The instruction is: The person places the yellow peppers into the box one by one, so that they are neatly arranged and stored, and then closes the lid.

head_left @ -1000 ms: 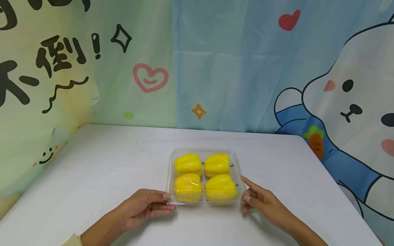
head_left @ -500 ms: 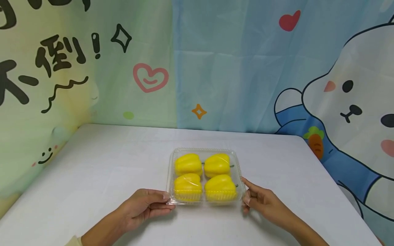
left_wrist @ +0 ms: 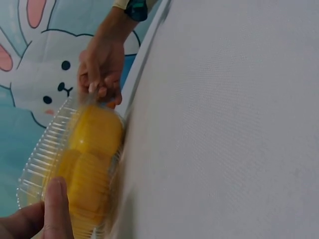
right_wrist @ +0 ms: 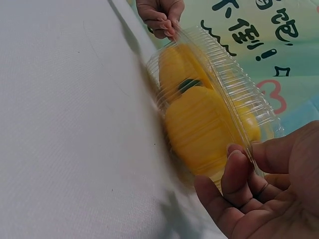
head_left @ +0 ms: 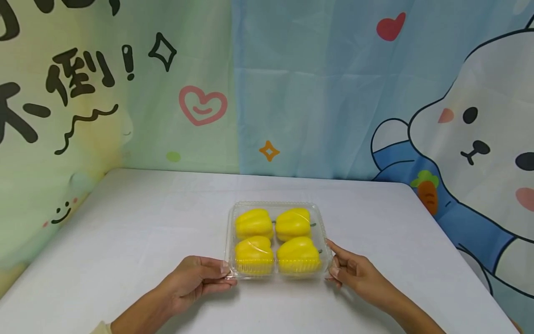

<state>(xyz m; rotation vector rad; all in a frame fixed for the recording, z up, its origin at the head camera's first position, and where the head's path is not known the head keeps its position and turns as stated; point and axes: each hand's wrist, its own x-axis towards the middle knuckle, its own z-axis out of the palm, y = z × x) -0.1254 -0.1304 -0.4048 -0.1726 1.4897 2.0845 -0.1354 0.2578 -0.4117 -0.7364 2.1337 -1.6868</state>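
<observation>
A clear plastic clamshell box (head_left: 230,232), its lid down, sits low over the front middle of the table. Inside are several yellow bell peppers (head_left: 298,255) in two rows, some showing short green stems. My left hand (head_left: 192,283) pinches the near left corner of the box, thumb on the rim and fingers beneath it. At the right side, near the front, my right hand (head_left: 359,278) pinches the rim between thumb and fingers. The right wrist view shows this hand (right_wrist: 269,184) up close at the box's ridged edge.
A white cloth covers the table (head_left: 146,222). Behind it hangs a printed curtain (head_left: 308,116) with hearts, dark lettering and a cartoon rabbit (head_left: 492,139) at the right. A pale sleeve (head_left: 101,327) shows on the left arm.
</observation>
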